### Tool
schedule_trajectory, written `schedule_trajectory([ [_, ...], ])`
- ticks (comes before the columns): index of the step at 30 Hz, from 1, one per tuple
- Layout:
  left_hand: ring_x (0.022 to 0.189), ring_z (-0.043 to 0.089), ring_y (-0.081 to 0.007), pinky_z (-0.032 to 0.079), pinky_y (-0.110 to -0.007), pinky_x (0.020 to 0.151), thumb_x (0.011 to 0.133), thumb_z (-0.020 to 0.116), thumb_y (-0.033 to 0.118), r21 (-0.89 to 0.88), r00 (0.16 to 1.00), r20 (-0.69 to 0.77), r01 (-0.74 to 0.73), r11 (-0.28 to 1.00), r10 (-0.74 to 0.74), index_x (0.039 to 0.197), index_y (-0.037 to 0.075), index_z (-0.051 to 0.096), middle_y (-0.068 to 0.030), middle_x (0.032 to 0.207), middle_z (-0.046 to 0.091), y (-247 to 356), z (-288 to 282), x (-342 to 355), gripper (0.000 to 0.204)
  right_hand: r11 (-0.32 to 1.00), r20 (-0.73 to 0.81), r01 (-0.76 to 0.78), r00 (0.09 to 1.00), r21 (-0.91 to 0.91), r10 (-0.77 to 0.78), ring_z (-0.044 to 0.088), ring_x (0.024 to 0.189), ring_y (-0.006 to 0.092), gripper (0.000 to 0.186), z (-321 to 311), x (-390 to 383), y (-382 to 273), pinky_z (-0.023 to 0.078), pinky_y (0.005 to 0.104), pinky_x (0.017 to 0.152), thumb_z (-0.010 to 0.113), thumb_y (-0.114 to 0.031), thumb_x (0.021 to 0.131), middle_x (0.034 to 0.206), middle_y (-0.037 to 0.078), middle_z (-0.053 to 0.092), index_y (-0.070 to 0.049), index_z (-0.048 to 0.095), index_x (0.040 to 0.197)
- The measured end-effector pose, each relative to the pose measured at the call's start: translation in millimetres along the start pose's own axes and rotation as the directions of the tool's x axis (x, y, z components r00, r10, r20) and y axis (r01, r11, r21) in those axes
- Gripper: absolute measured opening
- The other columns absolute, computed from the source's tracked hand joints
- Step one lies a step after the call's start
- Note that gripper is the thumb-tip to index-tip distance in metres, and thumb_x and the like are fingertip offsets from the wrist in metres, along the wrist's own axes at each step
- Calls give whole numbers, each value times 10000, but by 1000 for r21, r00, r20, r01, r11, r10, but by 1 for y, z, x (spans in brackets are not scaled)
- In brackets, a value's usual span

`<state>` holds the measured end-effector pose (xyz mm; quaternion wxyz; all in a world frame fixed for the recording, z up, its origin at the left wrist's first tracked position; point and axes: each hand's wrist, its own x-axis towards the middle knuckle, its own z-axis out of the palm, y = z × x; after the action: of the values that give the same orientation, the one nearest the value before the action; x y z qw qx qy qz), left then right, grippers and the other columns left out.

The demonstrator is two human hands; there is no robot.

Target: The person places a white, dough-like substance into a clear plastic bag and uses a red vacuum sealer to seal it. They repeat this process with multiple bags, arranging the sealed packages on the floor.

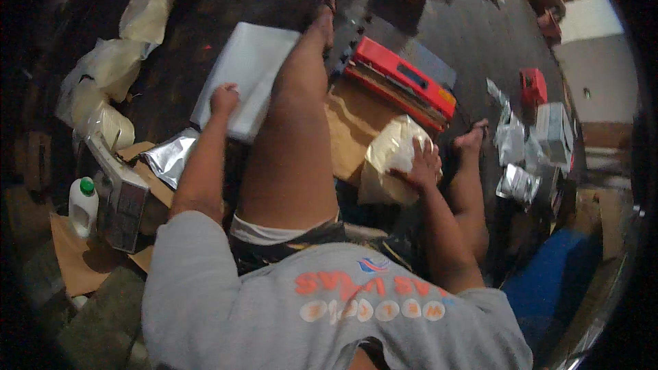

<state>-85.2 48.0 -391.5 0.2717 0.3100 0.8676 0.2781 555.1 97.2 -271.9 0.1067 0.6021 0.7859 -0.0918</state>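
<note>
My left hand (225, 99) is closed over a stack of clear plastic bags (250, 62) lying on the floor beside my bent leg; whether its fingers pinch a bag is too blurred to tell. With fingers spread, my right hand (423, 166) rests flat on a filled cream-coloured plastic bag (385, 157) between my legs. That bag sits against a sheet of brown cardboard (348, 127). Just beyond it stands a red heat sealer (404, 77), its long bar lying at a slant.
Several filled pale bags (110, 68) curve along the left, others along the far edge. At left are a scale (122, 209), a white bottle (83, 209) with a green cap and a silver pouch (171, 156). To the right are a red object (532, 87) and another silver pouch (518, 185).
</note>
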Motion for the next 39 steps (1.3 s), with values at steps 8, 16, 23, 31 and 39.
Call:
schedule_trajectory([
  [8, 1023, 644, -256, 533, -430, 858, 824, 863, 424, -656, 992, 123, 68, 752, 17, 1357, 63, 639, -88, 1255, 658, 86, -137, 67, 681, 992, -4, -117, 993, -48, 117, 92, 1551, 506, 1437, -7, -24, 12, 120, 653, 1212, 700, -962, 508, 1701, 193, 179, -224, 236, 1650],
  [16, 882, 633, -194, 540, -368, 766, 925, 709, 572, -680, 993, 80, 117, 723, -85, 1130, 71, 708, -60, 1022, 669, 264, -225, 71, 542, 987, 86, -140, 987, 85, 132, -37, 1573, 480, 1461, -14, -26, 10, -22, 658, 1223, 690, -980, 482, 1737, 160, 34, -277, 189, 1660],
  [23, 1092, 634, -184, 551, -393, 896, 914, 740, 248, -421, 682, 517, -324, 847, 518, 1421, 96, 574, -65, 1317, 649, 399, -95, -118, 555, 991, 53, -76, 996, 109, 70, -22, 1575, 480, 1429, -14, -20, 5, -36, 644, 1225, 631, -1008, 515, 1732, 178, 82, -253, 222, 1657],
  [31, 1139, 662, -436, 517, -543, 978, 907, 642, 315, 244, 737, 465, -639, 729, 490, 1270, 79, 643, -245, 1236, 689, 316, 144, -208, 434, 987, 21, -28, 999, 159, 25, 119, 1558, 479, 1308, -26, -22, 1, 57, 633, 1234, 566, -1021, 573, 1689, 195, 232, -259, 349, 1614],
  [39, 1055, 700, -402, 572, -506, 930, 888, 654, 224, 445, 730, 565, -662, 603, 384, 1202, 83, 672, -212, 1159, 706, 239, 210, -203, 345, 972, -11, -29, 999, 235, 33, 194, 1543, 445, 1269, -36, -9, 12, 172, 647, 1203, 674, -947, 574, 1670, 194, 267, -257, 383, 1600],
])
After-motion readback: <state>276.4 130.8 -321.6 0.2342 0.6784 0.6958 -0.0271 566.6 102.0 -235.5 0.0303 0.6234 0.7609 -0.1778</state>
